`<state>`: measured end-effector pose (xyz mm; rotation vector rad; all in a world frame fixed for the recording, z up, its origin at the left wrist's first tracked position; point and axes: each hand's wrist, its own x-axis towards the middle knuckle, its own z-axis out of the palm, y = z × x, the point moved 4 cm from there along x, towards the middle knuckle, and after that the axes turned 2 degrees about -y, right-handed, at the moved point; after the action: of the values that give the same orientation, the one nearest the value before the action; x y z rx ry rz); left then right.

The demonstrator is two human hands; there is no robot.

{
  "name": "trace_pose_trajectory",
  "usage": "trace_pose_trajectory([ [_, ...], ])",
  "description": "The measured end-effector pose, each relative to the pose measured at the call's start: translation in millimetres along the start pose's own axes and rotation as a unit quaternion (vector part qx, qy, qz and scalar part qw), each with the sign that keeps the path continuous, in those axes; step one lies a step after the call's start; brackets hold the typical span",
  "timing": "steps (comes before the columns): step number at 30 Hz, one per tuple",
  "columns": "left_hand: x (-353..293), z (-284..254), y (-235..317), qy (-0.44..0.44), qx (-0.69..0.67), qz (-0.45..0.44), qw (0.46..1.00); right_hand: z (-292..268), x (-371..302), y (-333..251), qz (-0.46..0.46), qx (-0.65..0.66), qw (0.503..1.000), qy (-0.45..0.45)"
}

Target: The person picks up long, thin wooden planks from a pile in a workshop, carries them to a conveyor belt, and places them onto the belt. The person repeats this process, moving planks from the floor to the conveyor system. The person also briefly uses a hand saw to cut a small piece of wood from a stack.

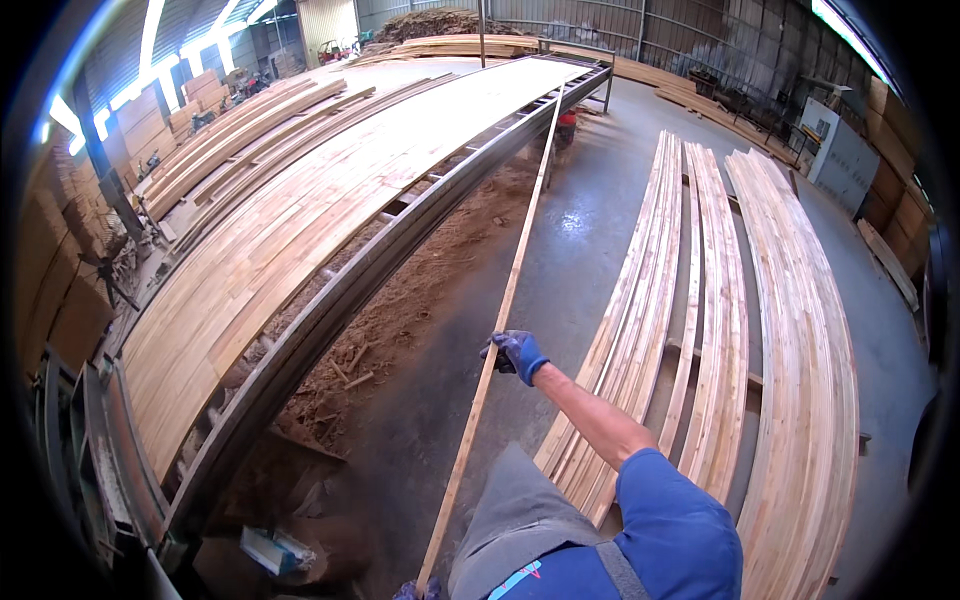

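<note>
A long, thin wooden strip (pixel 509 290) slants away from me, from the lower edge of the view up toward the far end of the metal roller table. My right hand (pixel 518 356), in a blue and dark work glove, is closed around it near its middle. At the bottom edge my left hand (pixel 412 592), also gloved, grips the strip's near end; most of that hand is cut off. Left of the strip, a wide wooden panel (pixel 290 225) of joined strips lies on the roller table (pixel 345 283).
To my right, long stacks of wooden strips (pixel 790 300) rest on low crosspieces. Sawdust and scraps (pixel 400 300) lie under the table's edge. More long boards (pixel 240 135) lie beyond the table. A pale cabinet (pixel 840 155) stands at the far right.
</note>
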<state>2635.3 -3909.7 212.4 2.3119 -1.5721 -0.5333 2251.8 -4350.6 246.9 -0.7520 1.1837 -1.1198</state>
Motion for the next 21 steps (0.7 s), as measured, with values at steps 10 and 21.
trace_pose_trajectory([
  [10,209.4,91.9,124.3,0.032,0.059,0.032,0.997,-87.6,229.4,-50.9,0.029,0.014,0.999,0.030],
  [21,451.9,109.9,393.2,0.048,0.110,0.095,0.988,-121.5,395.5,-150.2,0.122,0.017,0.992,-0.025],
])
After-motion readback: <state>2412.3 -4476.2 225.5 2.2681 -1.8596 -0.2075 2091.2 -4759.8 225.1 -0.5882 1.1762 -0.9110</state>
